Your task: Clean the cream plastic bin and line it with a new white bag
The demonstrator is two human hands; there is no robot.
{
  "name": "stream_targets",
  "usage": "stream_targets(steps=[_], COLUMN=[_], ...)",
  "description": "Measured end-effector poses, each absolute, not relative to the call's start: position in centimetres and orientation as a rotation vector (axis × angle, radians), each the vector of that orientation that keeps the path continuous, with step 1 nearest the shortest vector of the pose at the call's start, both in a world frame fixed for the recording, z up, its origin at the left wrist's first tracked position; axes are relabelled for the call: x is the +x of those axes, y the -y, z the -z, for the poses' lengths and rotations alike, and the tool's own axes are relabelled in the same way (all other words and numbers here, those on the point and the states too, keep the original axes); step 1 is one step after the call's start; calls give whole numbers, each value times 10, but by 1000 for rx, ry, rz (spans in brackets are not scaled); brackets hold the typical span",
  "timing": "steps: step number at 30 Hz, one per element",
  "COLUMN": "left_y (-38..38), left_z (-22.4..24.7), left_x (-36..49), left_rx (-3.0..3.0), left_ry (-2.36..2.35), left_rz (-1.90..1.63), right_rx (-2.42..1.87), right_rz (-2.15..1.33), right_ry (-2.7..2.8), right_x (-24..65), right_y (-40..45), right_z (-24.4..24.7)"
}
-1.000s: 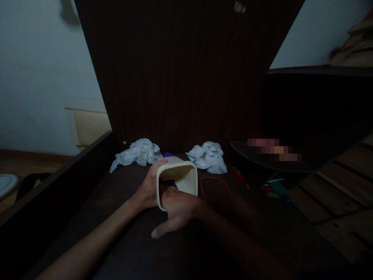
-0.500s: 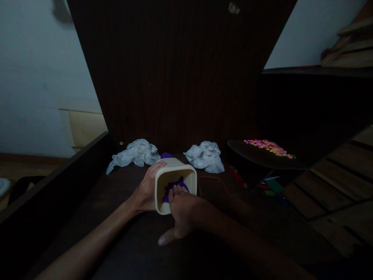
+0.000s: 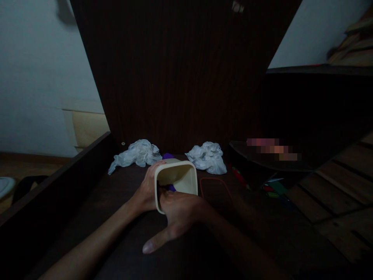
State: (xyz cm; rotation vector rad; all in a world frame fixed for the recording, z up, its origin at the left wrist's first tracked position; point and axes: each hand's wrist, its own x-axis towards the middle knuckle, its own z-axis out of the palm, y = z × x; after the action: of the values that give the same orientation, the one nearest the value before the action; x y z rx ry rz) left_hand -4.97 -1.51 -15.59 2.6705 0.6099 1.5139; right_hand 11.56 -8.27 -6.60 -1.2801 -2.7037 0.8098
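A cream plastic tub [image 3: 188, 179] is tipped on its side, its mouth facing me. My left hand [image 3: 147, 192] is closed round the tub's left side. My right hand [image 3: 181, 213] reaches into the mouth, with the thumb stretched out below the rim. Its fingers are partly hidden inside the tub, close to some purple material [image 3: 171, 188] whose kind I cannot tell. Behind the tub another bit of purple [image 3: 168, 156] shows. A brown rectangular ring [image 3: 215, 179], like a lid rim, lies to the tub's right.
Crumpled pale plastic bags [image 3: 138, 152] [image 3: 207, 157] lie along the dark back panel [image 3: 180, 77]. A dark raised edge [image 3: 55, 175] borders the left. On the right, a curved dark shelf [image 3: 241, 149] carries a blurred-out patch, with red and green items [image 3: 272, 188] under it.
My right hand has gone deeper into the tub and slightly left, hiding more of the purple material. The left hand keeps its hold on the tub. The view has shifted a little.
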Motion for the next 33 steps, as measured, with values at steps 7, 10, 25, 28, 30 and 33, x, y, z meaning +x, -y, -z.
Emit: stream_targets(steps=[7, 10, 25, 28, 30, 33], left_y=[16, 17, 19, 17, 16, 16], left_z=[152, 149, 152, 152, 152, 151], left_x=[-53, -51, -50, -52, -53, -56], left_rx=[2658, 2671, 2685, 2657, 2656, 2645], left_ry=[-567, -557, -537, -531, -512, -505], left_rz=[-1460, -1433, -1450, -1428, -1434, -1437], right_rx=[-1212, -1406, -1535, -1376, -1243, -1128], right_rz=[-508, -651, -875, -792, -761, -726], right_ry=[2762, 2817, 3133, 3083, 2985, 2854], right_x=[141, 149, 99, 102, 107, 120], right_y=[126, 133, 46, 63, 77, 100], right_z=[98, 68, 67, 61, 57, 61])
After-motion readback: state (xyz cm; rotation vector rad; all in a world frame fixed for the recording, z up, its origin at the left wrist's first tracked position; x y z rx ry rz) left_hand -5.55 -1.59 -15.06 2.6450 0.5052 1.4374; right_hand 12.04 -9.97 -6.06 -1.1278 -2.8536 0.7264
